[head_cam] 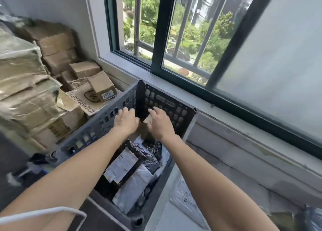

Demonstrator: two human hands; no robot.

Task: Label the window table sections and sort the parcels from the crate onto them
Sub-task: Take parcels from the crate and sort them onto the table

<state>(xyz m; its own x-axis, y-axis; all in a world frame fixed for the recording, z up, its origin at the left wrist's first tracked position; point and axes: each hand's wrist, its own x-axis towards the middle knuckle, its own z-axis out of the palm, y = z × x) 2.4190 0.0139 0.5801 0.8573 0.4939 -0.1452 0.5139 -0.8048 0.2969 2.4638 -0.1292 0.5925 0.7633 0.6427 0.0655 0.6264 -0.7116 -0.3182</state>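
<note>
A grey perforated plastic crate (97, 124) stands below the window, filled with parcels. Both my hands reach into its far corner. My left hand (125, 121) and my right hand (159, 124) sit on either side of a small brown cardboard parcel (147, 128), fingers spread and slightly bent; whether they touch it is unclear. Nearer me in the crate lie a black-wrapped parcel with a white label (122, 162), a white poly mailer (134, 187) and a black plastic bag (153, 159). The window table (176, 218) lies at the lower right with a flat white mailer (184, 197) on it.
Taped cardboard boxes (26, 94) are stacked at the left against the wall, with small boxes (102, 86) on top. A white window ledge (244, 134) runs under the dark-framed sliding window (156, 38). A white wire loop (52, 211) sits at the lower left.
</note>
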